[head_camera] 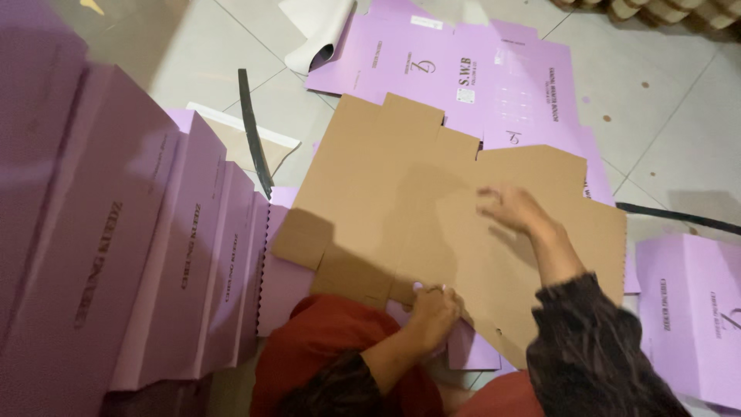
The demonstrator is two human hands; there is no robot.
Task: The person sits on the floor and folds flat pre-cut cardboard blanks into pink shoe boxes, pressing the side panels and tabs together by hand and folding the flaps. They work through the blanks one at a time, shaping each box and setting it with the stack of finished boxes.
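I saw my left hand (434, 310) pinching the near edge of the flat brown carton blank (432, 208), which stretched away and rightward. My right hand (511, 207) lay open upon its middle. Folded lilac boxes (154, 255) stood stacked left; printed lilac blanks (478, 77) lay beyond.

This looks like a small packing workshop where cartons are made up on the floor; the ground is pale tile (679, 139), and flat die-cut cardboard sheets (409, 208) (brown side up) lie under both hands; beyond the hands more unfolded lilac box blanks (494, 77) are spread out; to the left of the hands stands a row of folded lilac boxes (177, 255); loose black straps (253, 131) lie past them on the tiles.
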